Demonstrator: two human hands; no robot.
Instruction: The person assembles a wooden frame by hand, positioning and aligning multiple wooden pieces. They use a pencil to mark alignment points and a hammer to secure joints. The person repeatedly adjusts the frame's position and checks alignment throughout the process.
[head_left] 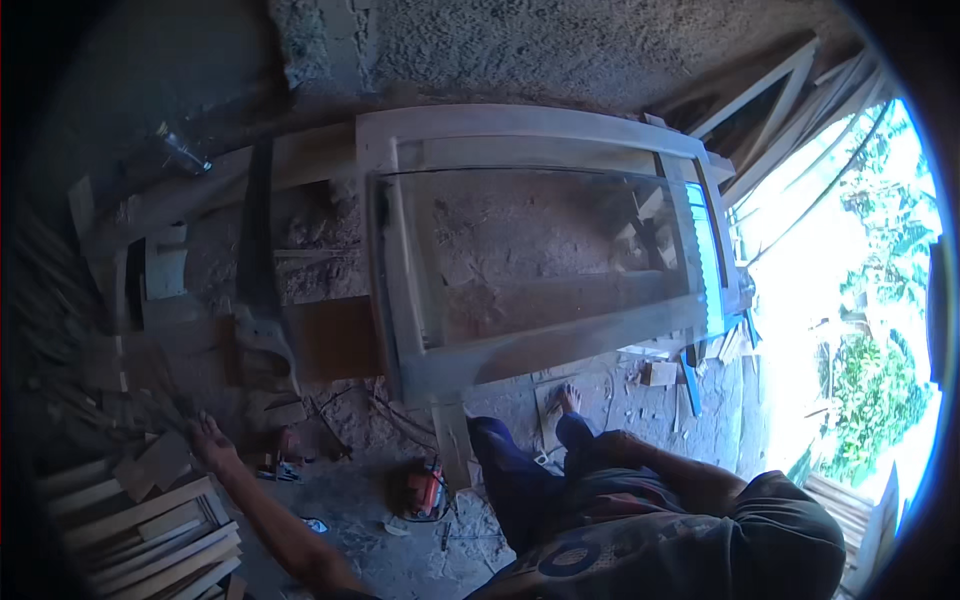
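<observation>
My left arm stretches out to the left. Its hand (210, 440) is beside the stacked wood, fingers loosely apart, and I see nothing held in it. My right arm bends across my body, and the right hand (618, 447) rests by my thigh in shadow, its fingers hard to make out. Ahead of me lies a pale wooden frame (530, 122), raised on supports. A clear glass pane (560, 230) lies over its opening, slightly askew, with bright light reflected near the right end. Neither hand touches the frame or the glass.
Wooden strips (150, 540) are stacked at lower left. A red power tool (425, 492) sits on the dusty floor below the frame. A brown board (335, 338) runs left of the frame. Leaning timbers (790, 120) stand at far right, beside a bright opening. A rough wall (560, 55) is behind.
</observation>
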